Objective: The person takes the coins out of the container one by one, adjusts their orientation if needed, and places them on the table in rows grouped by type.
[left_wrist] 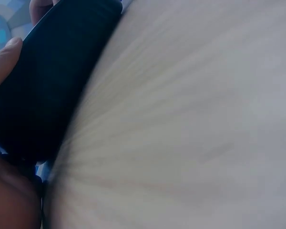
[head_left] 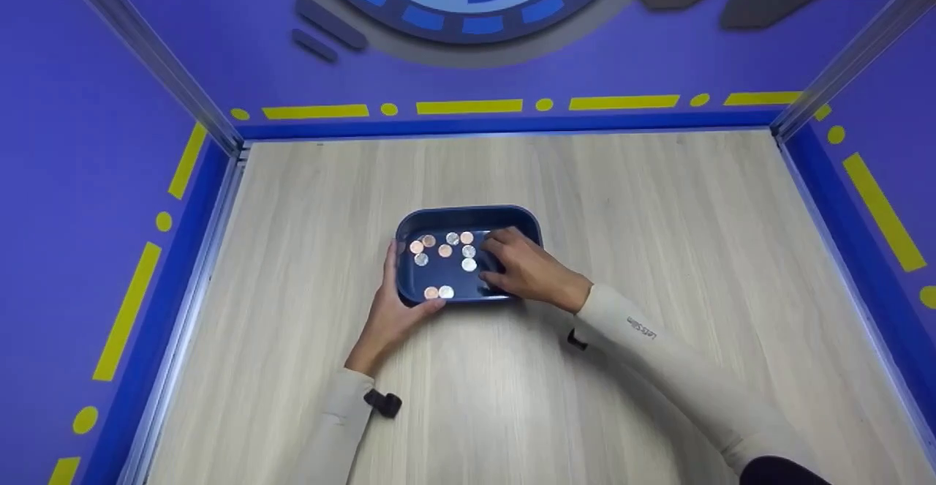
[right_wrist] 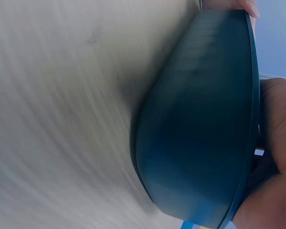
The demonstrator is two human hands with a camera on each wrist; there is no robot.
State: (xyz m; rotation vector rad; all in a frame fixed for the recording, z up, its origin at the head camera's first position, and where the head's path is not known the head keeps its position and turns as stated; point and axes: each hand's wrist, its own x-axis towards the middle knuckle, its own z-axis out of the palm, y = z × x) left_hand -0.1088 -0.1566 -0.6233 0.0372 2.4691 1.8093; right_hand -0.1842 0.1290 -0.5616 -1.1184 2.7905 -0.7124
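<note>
A dark blue rectangular tray (head_left: 468,216) stands on the table with several copper-coloured and silver coins (head_left: 444,250) spread over its floor. My left hand (head_left: 395,318) holds the tray's near left corner, fingers along the left wall and thumb at the front rim. In the left wrist view that thumb (left_wrist: 7,59) lies against the tray's outer wall (left_wrist: 52,71). Over the tray's right side, my right hand (head_left: 532,265) reaches in with bent fingers pointing down. Its fingertips are partly hidden, so whether they pinch a coin cannot be seen. The right wrist view shows mostly the tray's outer side (right_wrist: 195,119).
The light wood table (head_left: 621,200) surrounds the tray. Blue panels with yellow marks (head_left: 468,107) stand behind it and on both sides, with metal posts (head_left: 212,115) at the corners. A black strap piece (head_left: 384,403) sits at the left wrist.
</note>
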